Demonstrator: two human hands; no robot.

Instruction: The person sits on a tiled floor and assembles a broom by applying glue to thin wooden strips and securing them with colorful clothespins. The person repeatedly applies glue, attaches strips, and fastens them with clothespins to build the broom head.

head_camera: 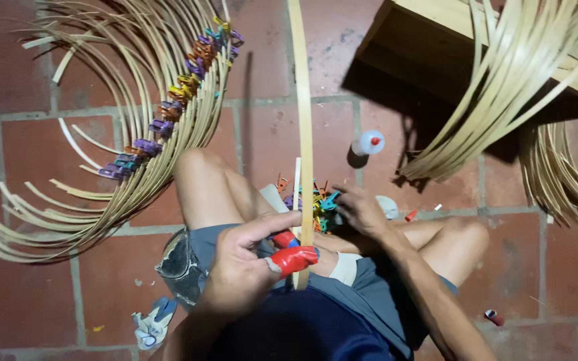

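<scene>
From up here I see my left hand (245,264) pinching a long bamboo strip (302,134) near its lower end, the fingers (294,258) closed on it and two of them wrapped in red tape, which I take to be guarding the skin against the split edge; the strip runs straight up from my lap and out of the top of the view, and a second, shorter sliver (296,184) stands alongside it just above the grip, so I judge the two are being held flush together. My right hand (359,210) reaches down into a pile of small coloured clips (316,200) lying between my knees, close enough to reach without letting go; its fingers are curled over the heap, but I cannot tell whether they have closed on one.

To my left a coil of bamboo strips (102,194) lies on the red brick floor (28,301), pale, flat and springy, with a row of purple, orange and yellow clips (168,110) clamping the layers along one arc; loose strips (516,87) arch over a wooden box (436,47) at upper right; a small white bottle with a red cap (369,142) stands near the pile.
</scene>
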